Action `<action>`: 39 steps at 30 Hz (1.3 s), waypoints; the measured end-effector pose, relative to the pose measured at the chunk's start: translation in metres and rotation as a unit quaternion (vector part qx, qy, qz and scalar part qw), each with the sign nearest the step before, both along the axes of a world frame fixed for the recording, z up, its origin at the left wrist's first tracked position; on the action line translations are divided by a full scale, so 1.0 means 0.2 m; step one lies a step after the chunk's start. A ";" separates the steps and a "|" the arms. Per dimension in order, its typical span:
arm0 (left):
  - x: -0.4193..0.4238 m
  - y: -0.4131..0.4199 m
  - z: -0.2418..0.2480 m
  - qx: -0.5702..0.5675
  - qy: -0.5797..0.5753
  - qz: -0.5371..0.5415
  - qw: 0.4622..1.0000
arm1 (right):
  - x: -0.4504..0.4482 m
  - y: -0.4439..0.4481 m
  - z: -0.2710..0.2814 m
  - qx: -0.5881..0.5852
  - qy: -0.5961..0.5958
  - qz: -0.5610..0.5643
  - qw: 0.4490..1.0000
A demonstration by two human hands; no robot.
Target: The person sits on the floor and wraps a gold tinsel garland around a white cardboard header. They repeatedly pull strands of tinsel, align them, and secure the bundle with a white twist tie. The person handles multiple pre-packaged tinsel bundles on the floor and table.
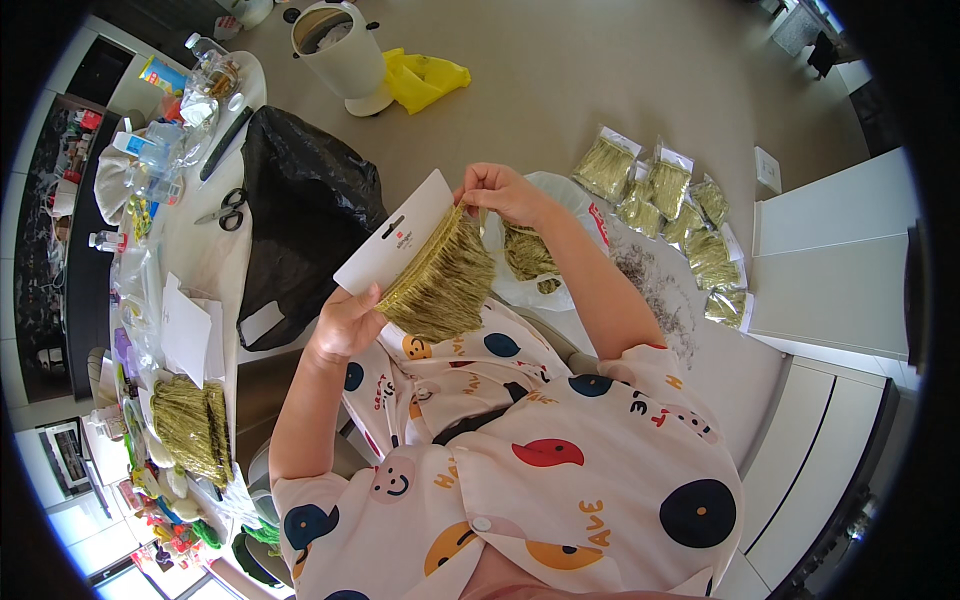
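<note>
My left hand (346,322) grips the lower corner of a white header card (394,232) and the end of a gold-green fringe trim (442,281). The fringe lies along the card's edge, its strands hanging toward my lap. At the other end, the fingers of my right hand (499,193) pinch the top of the trim beside the card. The card has a dark hang slot and bears small printing. Below my right forearm, more fringe (529,251) sits in a white plastic bag (559,195), partly hidden by the arm.
Several packaged fringe bundles (667,187) lie on the floor to the right. On the table at left are scissors (225,212), white cards (184,330), a fringe stack (191,427) and bottles (157,146). A black plastic bag (300,180) drapes over the table edge. Beyond stands a white bin (341,60) beside a yellow bag (424,79).
</note>
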State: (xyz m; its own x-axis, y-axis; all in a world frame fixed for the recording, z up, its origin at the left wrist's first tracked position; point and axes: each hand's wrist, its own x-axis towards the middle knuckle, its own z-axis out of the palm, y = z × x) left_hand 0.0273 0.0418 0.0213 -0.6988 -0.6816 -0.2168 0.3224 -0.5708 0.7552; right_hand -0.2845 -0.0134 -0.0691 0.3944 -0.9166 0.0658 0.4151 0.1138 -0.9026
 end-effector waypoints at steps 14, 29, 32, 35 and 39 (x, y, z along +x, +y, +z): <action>-0.34 -0.31 -0.33 0.020 -0.198 0.411 0.890 | 0.32 0.18 0.26 -0.166 0.286 -0.300 0.895; -0.37 -0.21 -0.28 -0.065 -0.146 0.313 0.936 | 0.42 0.31 0.26 -0.297 0.390 -0.259 0.832; -0.26 -0.26 -0.28 -0.070 -0.182 0.281 0.940 | 0.21 0.29 0.32 -0.291 0.415 -0.210 0.836; -0.17 -0.28 -0.25 -0.107 -0.202 0.259 0.938 | 0.01 0.23 0.37 -0.289 0.449 -0.190 0.824; -0.09 -0.26 -0.17 -0.085 -0.148 0.202 0.964 | -0.12 0.10 0.35 -0.149 0.367 -0.186 0.899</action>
